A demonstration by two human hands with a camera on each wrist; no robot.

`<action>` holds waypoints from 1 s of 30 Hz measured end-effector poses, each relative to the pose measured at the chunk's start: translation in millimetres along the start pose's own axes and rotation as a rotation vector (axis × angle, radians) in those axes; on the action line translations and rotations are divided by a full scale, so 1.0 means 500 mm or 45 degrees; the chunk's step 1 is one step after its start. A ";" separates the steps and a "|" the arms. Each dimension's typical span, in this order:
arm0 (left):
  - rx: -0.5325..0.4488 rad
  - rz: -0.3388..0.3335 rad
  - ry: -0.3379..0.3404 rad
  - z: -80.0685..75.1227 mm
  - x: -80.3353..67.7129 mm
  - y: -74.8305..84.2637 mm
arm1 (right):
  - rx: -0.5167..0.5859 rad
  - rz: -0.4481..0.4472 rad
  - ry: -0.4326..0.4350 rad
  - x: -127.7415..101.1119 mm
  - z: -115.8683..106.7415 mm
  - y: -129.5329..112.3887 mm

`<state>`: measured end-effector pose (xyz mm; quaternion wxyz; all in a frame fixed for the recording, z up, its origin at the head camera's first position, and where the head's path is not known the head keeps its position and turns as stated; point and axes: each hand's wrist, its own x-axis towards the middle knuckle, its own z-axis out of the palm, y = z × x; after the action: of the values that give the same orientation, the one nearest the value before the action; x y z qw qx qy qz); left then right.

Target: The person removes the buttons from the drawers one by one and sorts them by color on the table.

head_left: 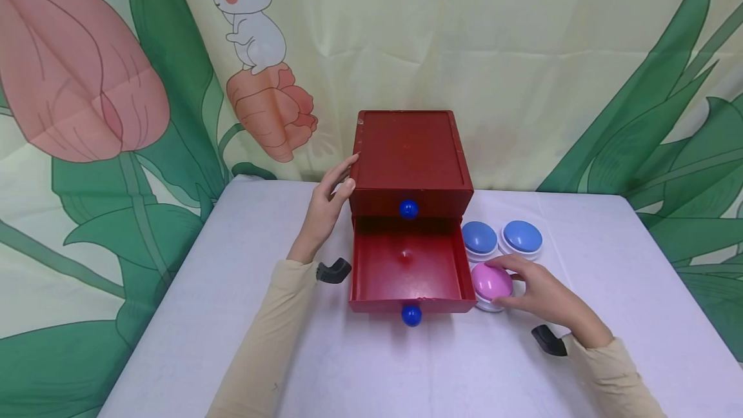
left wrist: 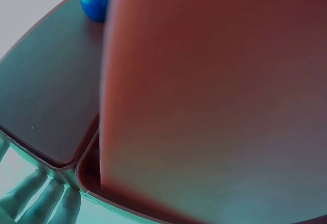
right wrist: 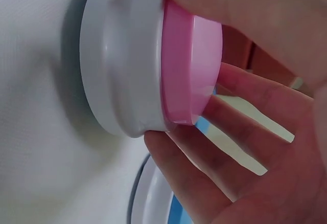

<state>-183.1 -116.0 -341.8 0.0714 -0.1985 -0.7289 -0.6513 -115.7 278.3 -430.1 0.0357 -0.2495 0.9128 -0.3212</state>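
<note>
A red wooden box (head_left: 411,153) with two drawers stands mid-table. Its upper drawer is closed, with a blue knob (head_left: 409,209). The lower drawer (head_left: 406,266) is pulled out and empty, with its own blue knob (head_left: 411,315). My left hand (head_left: 339,186) lies with straight fingers against the box's left side; the left wrist view shows the red wall (left wrist: 214,96) close up and those fingers (left wrist: 43,201). My right hand (head_left: 511,284) grips a pink dome button (head_left: 490,281) on a white base (right wrist: 122,60), just right of the open drawer, thumb and fingers (right wrist: 204,147) curled round it.
Two blue dome buttons (head_left: 480,238) (head_left: 522,236) sit on the white table (head_left: 232,315) behind the pink one, beside the box's right side. A cloth backdrop with leaves and a rabbit hangs behind the table.
</note>
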 end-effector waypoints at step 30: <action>-0.023 -0.001 0.008 0.001 0.000 -0.003 | -0.025 0.131 0.107 -0.001 -0.022 -0.048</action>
<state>-183.4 -115.7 -343.1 0.0716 -0.1971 -0.7228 -0.6585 -107.2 269.0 -406.9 0.0111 -0.1890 0.9283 -0.3201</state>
